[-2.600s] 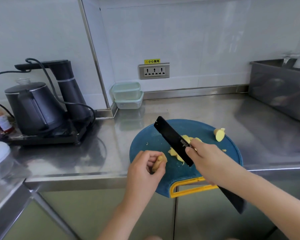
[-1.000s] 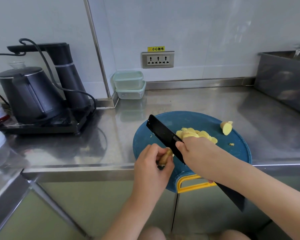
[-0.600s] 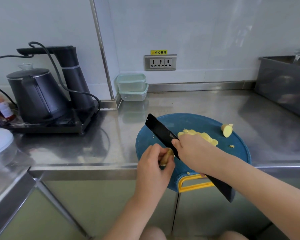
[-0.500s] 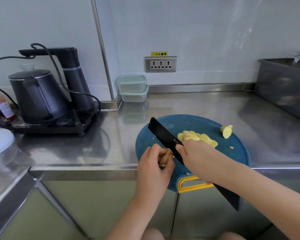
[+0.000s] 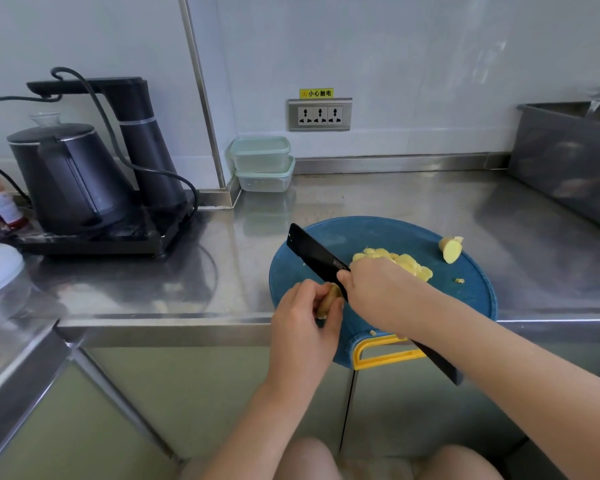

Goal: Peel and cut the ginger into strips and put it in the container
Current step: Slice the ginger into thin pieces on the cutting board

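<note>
Blue is the round cutting board (image 5: 361, 233), and it sits at the front edge of the shiny steel desk (image 5: 395, 199), with its yellow handle hanging over. The left hand (image 5: 302, 320) has its grip curled round one small brown ginger piece (image 5: 328, 299), pinching it just above the near side of the board. The right hand (image 5: 378, 292) has its grip wrapped round the one black knife (image 5: 312, 252), up close to the blade, and the blade touches the ginger piece. I think this is the peeling step, with the skin being scraped off. Next the knife should slide softly along the skin, away from the left hand, and then the piece needs cutting. On the board I count one heap of yellow ginger slices (image 5: 406, 263), too piled up to count one by one, and one ginger chunk (image 5: 450, 250) at the board's far right side. None look like thin strips yet. Two containers (image 5: 261, 154) are stacked at the back edge of the desk, by the wall, and they look empty.
</note>
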